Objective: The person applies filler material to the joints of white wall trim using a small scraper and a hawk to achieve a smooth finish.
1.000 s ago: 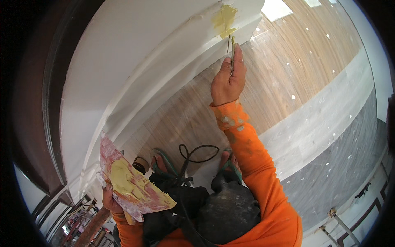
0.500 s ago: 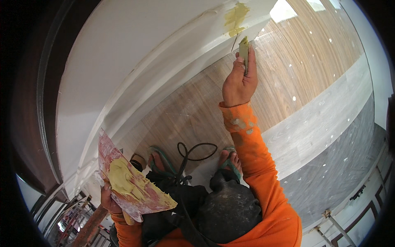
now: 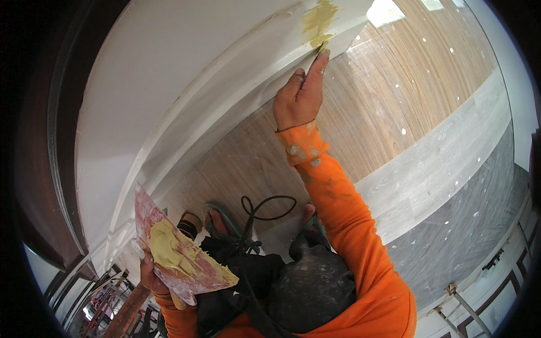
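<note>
Pressing yellow-green filler into white curved moulding, up near its edge.

Right hand (image 3: 297, 98) is stretched up, fingers pinched round a thin dark putty blade (image 3: 319, 50) whose tip touches the yellowish filler patch (image 3: 318, 19) on the white curved moulding (image 3: 225, 96). Left hand (image 3: 153, 276) down low grips a flat pink-stained mixing board (image 3: 177, 253) with a yellow putty blob (image 3: 163, 248) on it, orange sleeve (image 3: 349, 225) all speckled.

My right hand (image 3: 297, 100) reaches high overhead, arm almost straight in its orange sleeve, index finger stretched upward and the other fingers curled in a pinch. My left hand (image 3: 153, 276) sits low by my waist, elbow bent, fingers closed in a grip from beneath.
</note>
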Action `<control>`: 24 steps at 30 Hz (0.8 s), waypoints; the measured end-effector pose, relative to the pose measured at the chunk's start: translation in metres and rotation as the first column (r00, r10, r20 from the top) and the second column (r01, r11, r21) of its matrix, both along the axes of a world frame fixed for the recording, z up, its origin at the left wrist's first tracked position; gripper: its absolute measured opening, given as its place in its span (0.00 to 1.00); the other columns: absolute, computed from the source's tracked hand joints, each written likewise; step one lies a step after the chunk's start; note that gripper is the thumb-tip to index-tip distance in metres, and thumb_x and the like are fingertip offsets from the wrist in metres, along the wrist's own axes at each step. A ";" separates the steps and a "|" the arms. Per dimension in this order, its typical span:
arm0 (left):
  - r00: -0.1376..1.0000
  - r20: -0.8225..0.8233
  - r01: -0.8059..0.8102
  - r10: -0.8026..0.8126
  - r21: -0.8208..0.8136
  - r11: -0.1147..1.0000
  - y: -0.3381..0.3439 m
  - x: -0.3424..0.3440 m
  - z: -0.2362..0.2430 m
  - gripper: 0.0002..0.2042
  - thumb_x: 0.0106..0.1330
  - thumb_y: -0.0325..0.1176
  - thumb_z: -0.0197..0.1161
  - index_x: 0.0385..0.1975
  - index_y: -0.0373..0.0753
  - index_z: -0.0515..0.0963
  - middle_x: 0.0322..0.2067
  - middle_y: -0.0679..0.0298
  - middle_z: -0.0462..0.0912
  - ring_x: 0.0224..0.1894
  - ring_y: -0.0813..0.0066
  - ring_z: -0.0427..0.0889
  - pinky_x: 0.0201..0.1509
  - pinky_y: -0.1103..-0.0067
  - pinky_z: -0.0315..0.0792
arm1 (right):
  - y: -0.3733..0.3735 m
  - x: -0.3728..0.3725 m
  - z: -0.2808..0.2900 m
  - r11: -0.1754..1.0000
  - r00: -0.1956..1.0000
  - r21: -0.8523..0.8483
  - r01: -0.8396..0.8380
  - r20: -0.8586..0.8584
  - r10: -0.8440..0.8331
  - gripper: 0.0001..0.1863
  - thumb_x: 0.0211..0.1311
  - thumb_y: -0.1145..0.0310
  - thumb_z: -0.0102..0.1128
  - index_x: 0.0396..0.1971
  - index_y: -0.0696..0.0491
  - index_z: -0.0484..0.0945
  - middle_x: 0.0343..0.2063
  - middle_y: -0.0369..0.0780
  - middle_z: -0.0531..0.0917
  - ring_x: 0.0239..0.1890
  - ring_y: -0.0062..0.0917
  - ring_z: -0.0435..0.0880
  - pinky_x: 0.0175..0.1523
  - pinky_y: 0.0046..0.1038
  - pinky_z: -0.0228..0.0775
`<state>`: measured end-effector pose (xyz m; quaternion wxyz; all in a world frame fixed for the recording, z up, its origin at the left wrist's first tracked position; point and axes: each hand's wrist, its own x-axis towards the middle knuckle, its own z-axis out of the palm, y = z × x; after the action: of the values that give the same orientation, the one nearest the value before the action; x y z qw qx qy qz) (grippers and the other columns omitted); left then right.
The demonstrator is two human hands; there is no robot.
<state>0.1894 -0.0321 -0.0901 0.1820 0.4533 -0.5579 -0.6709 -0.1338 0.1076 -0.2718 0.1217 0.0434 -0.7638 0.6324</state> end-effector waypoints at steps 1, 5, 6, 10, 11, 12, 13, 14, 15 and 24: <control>1.000 0.001 0.003 -0.003 0.002 1.000 -0.001 0.001 0.001 0.23 0.59 0.41 0.46 0.46 0.27 0.68 0.40 0.51 0.76 0.39 0.62 0.79 0.45 0.70 0.73 | -0.002 0.000 -0.002 1.000 1.000 0.018 -0.002 -0.007 0.003 0.30 0.55 0.80 0.39 0.58 0.71 0.44 0.59 0.63 0.49 0.64 0.52 0.47 0.67 0.38 0.39; 1.000 0.003 0.002 -0.002 0.011 1.000 0.000 0.002 0.003 0.23 0.59 0.41 0.46 0.46 0.28 0.68 0.40 0.51 0.76 0.39 0.63 0.79 0.45 0.70 0.73 | -0.007 -0.001 -0.012 0.997 0.996 0.082 0.015 -0.085 -0.008 0.33 0.50 0.82 0.41 0.59 0.70 0.44 0.59 0.63 0.48 0.63 0.54 0.47 0.67 0.38 0.39; 1.000 0.000 0.005 -0.005 0.019 1.000 0.001 0.001 0.003 0.23 0.59 0.41 0.45 0.46 0.28 0.68 0.40 0.51 0.76 0.39 0.63 0.79 0.45 0.70 0.73 | -0.007 -0.001 -0.013 0.995 0.993 0.098 0.027 -0.118 -0.015 0.34 0.49 0.82 0.41 0.59 0.70 0.44 0.59 0.64 0.49 0.63 0.54 0.47 0.66 0.39 0.40; 0.993 -0.085 0.092 -0.086 0.072 0.993 0.007 -0.011 0.005 0.22 0.60 0.40 0.43 0.47 0.26 0.67 0.42 0.49 0.76 0.42 0.62 0.78 0.48 0.71 0.72 | 0.004 0.008 -0.008 0.986 0.992 0.166 -0.024 -0.115 0.044 0.31 0.49 0.83 0.41 0.58 0.67 0.52 0.55 0.61 0.57 0.59 0.50 0.57 0.61 0.35 0.51; 0.986 -0.118 0.131 -0.121 0.086 0.988 0.009 -0.016 0.006 0.22 0.61 0.39 0.41 0.47 0.25 0.67 0.44 0.49 0.75 0.44 0.62 0.77 0.49 0.71 0.71 | 0.011 0.011 -0.006 0.982 0.988 0.186 -0.018 -0.147 0.046 0.29 0.50 0.83 0.41 0.58 0.65 0.55 0.52 0.60 0.63 0.55 0.45 0.65 0.56 0.31 0.58; 0.984 -0.125 0.137 -0.124 0.098 0.986 0.011 -0.022 0.006 0.22 0.61 0.39 0.42 0.47 0.25 0.67 0.44 0.49 0.75 0.44 0.62 0.77 0.49 0.71 0.71 | 0.020 0.014 -0.003 0.978 0.983 0.207 -0.006 -0.180 0.044 0.28 0.51 0.83 0.41 0.57 0.63 0.58 0.49 0.59 0.69 0.51 0.41 0.73 0.51 0.27 0.65; 0.985 -0.128 0.130 -0.117 0.101 0.986 0.014 -0.024 0.008 0.22 0.61 0.39 0.42 0.47 0.25 0.67 0.44 0.49 0.75 0.44 0.62 0.77 0.49 0.71 0.71 | 0.029 0.018 -0.001 0.985 0.993 0.157 -0.073 -0.079 0.086 0.27 0.50 0.82 0.42 0.55 0.63 0.61 0.47 0.58 0.71 0.50 0.41 0.74 0.51 0.28 0.65; 0.985 -0.130 0.123 -0.110 0.104 0.987 0.015 -0.025 0.009 0.22 0.60 0.39 0.42 0.46 0.25 0.67 0.44 0.49 0.75 0.44 0.62 0.77 0.49 0.71 0.71 | 0.041 0.022 0.001 0.986 0.991 0.101 -0.136 0.019 0.134 0.25 0.50 0.82 0.43 0.53 0.62 0.64 0.46 0.56 0.73 0.49 0.42 0.75 0.51 0.30 0.66; 0.983 -0.124 0.151 -0.138 0.105 0.983 0.016 -0.028 0.008 0.22 0.61 0.38 0.43 0.46 0.25 0.67 0.44 0.49 0.75 0.45 0.62 0.77 0.49 0.71 0.71 | 0.055 0.021 0.003 0.981 0.977 0.045 -0.190 0.112 0.184 0.24 0.49 0.82 0.44 0.51 0.62 0.67 0.44 0.55 0.74 0.48 0.42 0.75 0.51 0.31 0.67; 0.958 -0.141 0.251 -0.249 -0.008 0.968 0.014 -0.023 0.003 0.21 0.63 0.36 0.42 0.47 0.22 0.66 0.45 0.48 0.74 0.46 0.61 0.76 0.51 0.71 0.71 | 0.079 -0.007 0.021 0.999 0.998 -0.027 0.022 0.060 -0.020 0.18 0.54 0.78 0.46 0.47 0.62 0.71 0.37 0.51 0.78 0.35 0.38 0.79 0.41 0.28 0.70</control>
<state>0.1667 -0.0181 -0.0868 0.1324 0.3316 -0.5930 -0.7217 -0.1408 0.1864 -0.2509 0.1062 0.0146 -0.7586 0.6427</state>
